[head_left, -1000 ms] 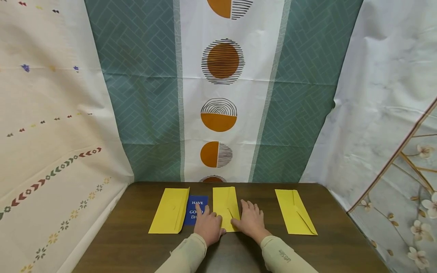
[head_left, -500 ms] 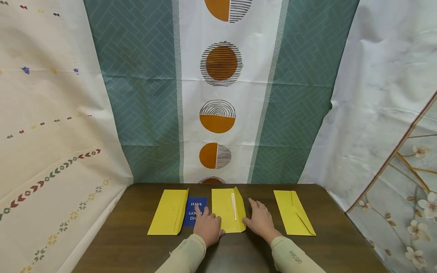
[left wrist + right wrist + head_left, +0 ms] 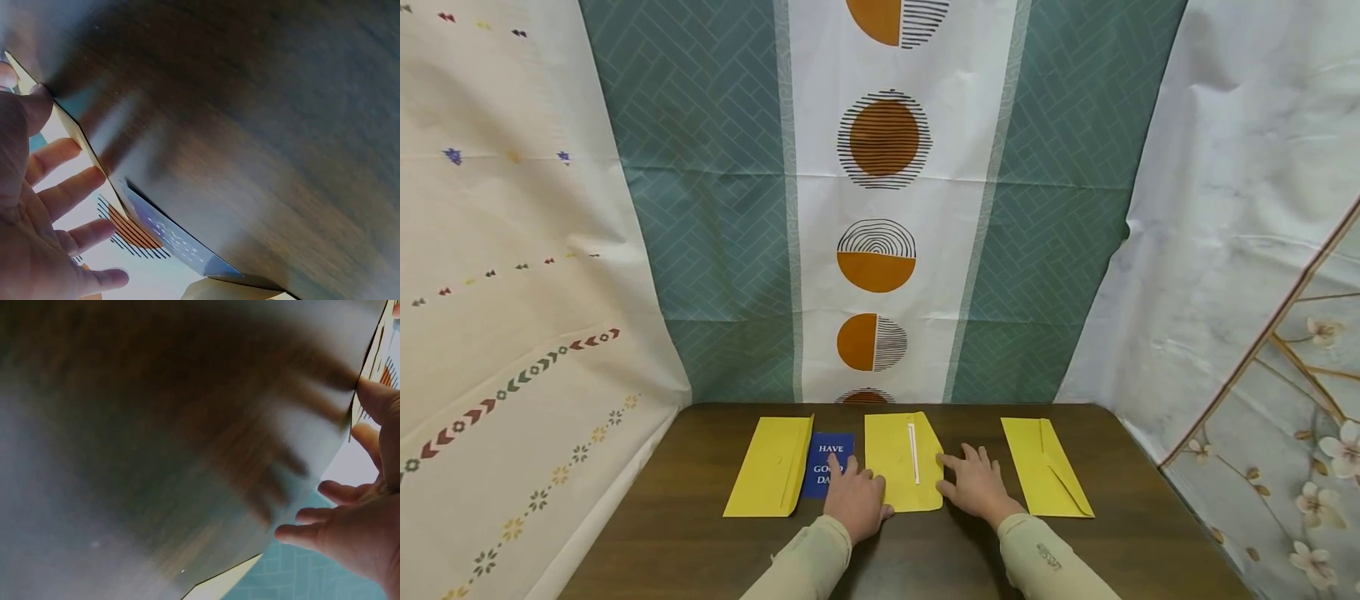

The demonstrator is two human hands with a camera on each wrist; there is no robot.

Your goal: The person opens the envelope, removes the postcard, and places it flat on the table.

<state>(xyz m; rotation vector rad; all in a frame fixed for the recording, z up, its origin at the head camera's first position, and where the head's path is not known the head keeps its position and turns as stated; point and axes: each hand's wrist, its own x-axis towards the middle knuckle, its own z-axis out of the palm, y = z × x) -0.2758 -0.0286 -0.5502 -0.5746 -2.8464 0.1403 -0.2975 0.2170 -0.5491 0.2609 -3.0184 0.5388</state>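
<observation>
On the brown table, a yellow envelope lies in the middle with its flap folded out to the right. A white strip shows near the fold. My left hand rests at the envelope's lower left edge, fingers spread. Beside it lies a blue card reading "HAVE" and "GOOD DA", partly covered by my fingers. My right hand touches the flap's outer edge with thumb and forefinger; its other fingers are extended in the right wrist view.
Another yellow envelope lies left of the blue card, its right edge slightly raised. A third yellow envelope, flap folded over, lies to the right. Patterned cloths hang behind and at both sides of the table.
The middle envelope's flap has swung from folded over to laid out on the right, uncovering the white strip. My right hand has moved rightward with it. My left hand has stayed in place.
</observation>
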